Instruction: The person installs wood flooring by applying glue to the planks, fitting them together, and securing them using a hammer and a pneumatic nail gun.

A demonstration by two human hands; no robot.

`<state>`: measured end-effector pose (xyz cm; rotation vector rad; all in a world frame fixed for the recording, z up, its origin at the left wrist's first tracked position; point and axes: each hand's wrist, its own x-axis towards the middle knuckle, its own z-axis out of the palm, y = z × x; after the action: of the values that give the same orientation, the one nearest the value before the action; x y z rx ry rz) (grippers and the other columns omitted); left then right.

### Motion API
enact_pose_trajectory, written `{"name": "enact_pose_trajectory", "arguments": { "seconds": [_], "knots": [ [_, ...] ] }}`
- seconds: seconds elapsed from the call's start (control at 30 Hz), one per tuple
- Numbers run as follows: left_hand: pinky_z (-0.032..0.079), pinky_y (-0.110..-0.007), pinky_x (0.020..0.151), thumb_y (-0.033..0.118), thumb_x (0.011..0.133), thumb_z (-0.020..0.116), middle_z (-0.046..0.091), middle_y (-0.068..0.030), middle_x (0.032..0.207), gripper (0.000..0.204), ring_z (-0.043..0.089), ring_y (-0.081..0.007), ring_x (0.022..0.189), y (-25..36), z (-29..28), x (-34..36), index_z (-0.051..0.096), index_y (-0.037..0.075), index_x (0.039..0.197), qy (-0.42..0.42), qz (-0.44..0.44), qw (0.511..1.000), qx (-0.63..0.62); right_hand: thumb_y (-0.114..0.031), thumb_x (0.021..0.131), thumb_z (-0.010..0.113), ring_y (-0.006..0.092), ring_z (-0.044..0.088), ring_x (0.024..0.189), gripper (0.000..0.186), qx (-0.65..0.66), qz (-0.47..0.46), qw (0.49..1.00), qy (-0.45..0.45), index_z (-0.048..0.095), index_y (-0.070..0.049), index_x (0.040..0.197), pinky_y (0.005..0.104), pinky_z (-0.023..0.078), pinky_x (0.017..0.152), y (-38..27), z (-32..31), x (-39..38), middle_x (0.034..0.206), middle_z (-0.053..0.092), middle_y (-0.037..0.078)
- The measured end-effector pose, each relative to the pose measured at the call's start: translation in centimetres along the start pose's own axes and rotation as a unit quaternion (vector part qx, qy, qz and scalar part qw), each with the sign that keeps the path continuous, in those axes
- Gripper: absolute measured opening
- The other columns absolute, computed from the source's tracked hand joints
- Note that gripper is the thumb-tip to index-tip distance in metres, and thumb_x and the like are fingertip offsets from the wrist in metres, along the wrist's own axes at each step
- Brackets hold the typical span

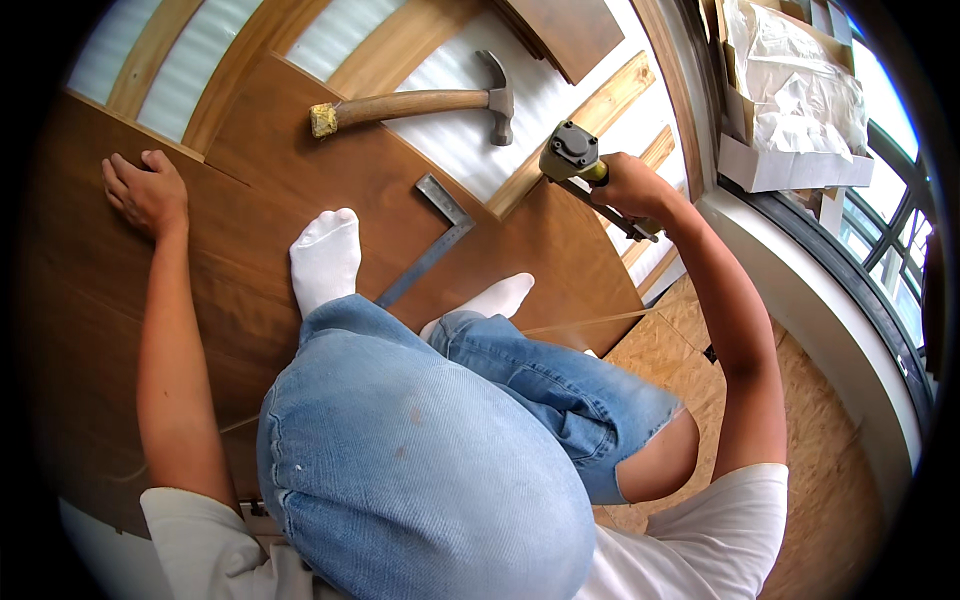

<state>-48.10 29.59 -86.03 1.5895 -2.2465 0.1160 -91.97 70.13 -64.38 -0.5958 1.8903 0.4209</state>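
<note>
My right hand (640, 188) is wrapped round the grip of a nail gun (572, 150), a yellow-green tool with a dark top cap. The nail gun is held at the right, over the edge of the brown floorboards (270, 235) and the wooden battens (600, 108). On the boards at the far left lies my left hand (148, 192), its fingers slightly bent and the thumb apart, with nothing in it. A claw hammer (420, 103) with a wooden handle rests ahead of my feet, across boards and white underlay. Between my white-socked feet, a metal try square (428, 240) lies flat.
White foam sheeting (450, 65) shows between the battens. Loose brown planks (570, 35) lie at the top. An open carton (790, 165) with clear plastic wrap stands by the window at the upper right. Bare chipboard (800, 430) borders the boards on the right.
</note>
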Motion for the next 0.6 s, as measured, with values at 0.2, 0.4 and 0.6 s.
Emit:
{"name": "enact_pose_trajectory", "arguments": {
  "seconds": [0.2, 0.4, 0.6],
  "knots": [
    [0.033, -0.047, 0.120, 0.036, 0.098, 0.053, 0.048, -0.0216, 0.154, 0.059, 0.044, -0.0387, 0.142, 0.3, 0.1, 0.2, 0.054, -0.004, 0.142, -0.010, 0.002, 1.000, -0.004, -0.016, 0.080, 0.068, 0.0223, 0.065, 0.057, 0.024, 0.096, 0.029, 0.993, 0.055, 0.067, 0.004, 0.095, 0.0368, 0.053, 0.057, 0.4, 0.5, -1.8, 0.066, 0.065, 0.013],
    [0.034, -0.049, 0.118, 0.033, 0.099, 0.054, 0.046, -0.0220, 0.154, 0.057, 0.044, -0.0411, 0.141, -0.7, 0.7, -0.2, 0.052, -0.004, 0.143, -0.021, 0.020, 0.999, 0.034, -0.013, 0.085, 0.066, 0.0123, 0.054, 0.052, 0.014, 0.461, 0.074, 0.870, 0.156, 0.059, -0.002, 0.079, 0.0313, 0.048, 0.052, 7.3, 2.1, -7.3, 0.061, 0.056, 0.003],
    [0.030, -0.050, 0.121, 0.033, 0.104, 0.049, 0.043, -0.0280, 0.155, 0.058, 0.040, -0.0413, 0.144, -4.1, 2.0, 0.7, 0.048, -0.010, 0.144, -0.068, 0.057, 0.994, 0.067, -0.013, 0.092, 0.064, 0.0130, 0.062, 0.058, 0.015, 0.709, 0.099, 0.685, 0.136, 0.058, 0.001, 0.097, 0.0271, 0.056, 0.052, 16.8, 7.3, -9.5, 0.075, 0.062, 0.006]
  ]
}}
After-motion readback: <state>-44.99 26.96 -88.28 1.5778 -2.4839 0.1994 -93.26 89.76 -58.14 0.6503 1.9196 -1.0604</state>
